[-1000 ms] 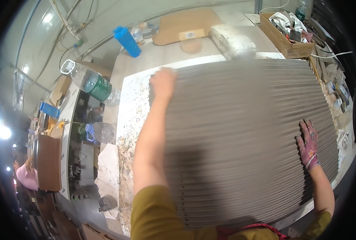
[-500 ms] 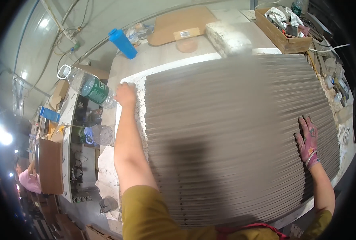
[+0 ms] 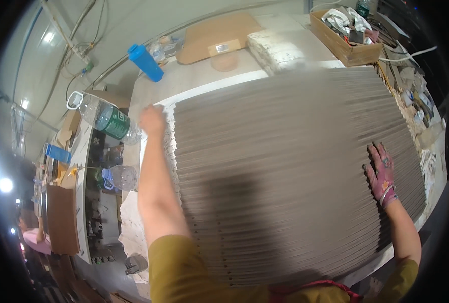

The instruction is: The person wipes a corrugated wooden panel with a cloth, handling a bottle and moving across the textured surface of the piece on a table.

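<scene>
A wide bed of grey-brown strips (image 3: pixel 285 166), laid side by side in parallel ridges, fills the middle of the view. Along its left side runs a white border (image 3: pixel 170 132) with a ragged inner edge. My left hand (image 3: pixel 153 120), bare, is at the upper left corner of that border; its fingers are bent and close together, and whatever they pinch is hidden. My right hand (image 3: pixel 382 174) wears a pink flowered glove with dark, dirty fingertips. It lies on the strips at the right with fingers spread, holding nothing.
Left of the bed are a large clear bottle (image 3: pixel 103 116) and a smaller clear jug (image 3: pixel 121 178). Behind stand a blue bottle (image 3: pixel 146 63), a cardboard piece (image 3: pixel 219 34), a white block (image 3: pixel 272 50) and a filled cardboard box (image 3: pixel 343 48). A person in pink (image 3: pixel 37 240) is far left.
The whole view has shifted slightly, so most things appear further left. My left hand stays by the upper left corner, and my right hand stays spread on the strips.
</scene>
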The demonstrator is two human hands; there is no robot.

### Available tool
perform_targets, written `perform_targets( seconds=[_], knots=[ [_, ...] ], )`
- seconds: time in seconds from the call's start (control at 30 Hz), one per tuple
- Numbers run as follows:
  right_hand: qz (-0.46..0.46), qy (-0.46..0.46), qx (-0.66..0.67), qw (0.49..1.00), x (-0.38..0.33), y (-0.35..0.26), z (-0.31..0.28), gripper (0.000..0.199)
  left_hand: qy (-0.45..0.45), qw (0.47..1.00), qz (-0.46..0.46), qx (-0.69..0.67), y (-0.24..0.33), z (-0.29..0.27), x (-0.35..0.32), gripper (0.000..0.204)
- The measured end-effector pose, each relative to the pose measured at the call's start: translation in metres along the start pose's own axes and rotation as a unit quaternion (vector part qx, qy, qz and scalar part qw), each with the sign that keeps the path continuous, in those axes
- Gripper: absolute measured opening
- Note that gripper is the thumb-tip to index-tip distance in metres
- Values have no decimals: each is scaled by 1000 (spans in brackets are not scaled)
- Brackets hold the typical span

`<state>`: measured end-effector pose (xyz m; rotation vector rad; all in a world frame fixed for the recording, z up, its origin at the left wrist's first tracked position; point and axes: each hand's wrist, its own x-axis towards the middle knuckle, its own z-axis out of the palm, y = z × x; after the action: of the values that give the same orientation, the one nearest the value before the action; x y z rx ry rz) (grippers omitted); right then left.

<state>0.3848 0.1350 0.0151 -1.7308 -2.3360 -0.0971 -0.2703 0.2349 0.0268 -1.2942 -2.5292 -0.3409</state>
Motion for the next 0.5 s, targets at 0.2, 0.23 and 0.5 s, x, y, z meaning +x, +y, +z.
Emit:
perform_targets(
  seconds=[0.2,0.23,0.5],
  knots=[
    [-14,3,5,1000,3,-2,2,52,28,942,209,-263,89,-20,-81,34],
    [-8,-6,3,1000,3,-3,2,52,-4,930,259,-261,120,-27,-109,33],
    [13,-7,10,1000,0,-4,-5,51,-10,987,163,-1,17,-31,-100,29]
  ],
)
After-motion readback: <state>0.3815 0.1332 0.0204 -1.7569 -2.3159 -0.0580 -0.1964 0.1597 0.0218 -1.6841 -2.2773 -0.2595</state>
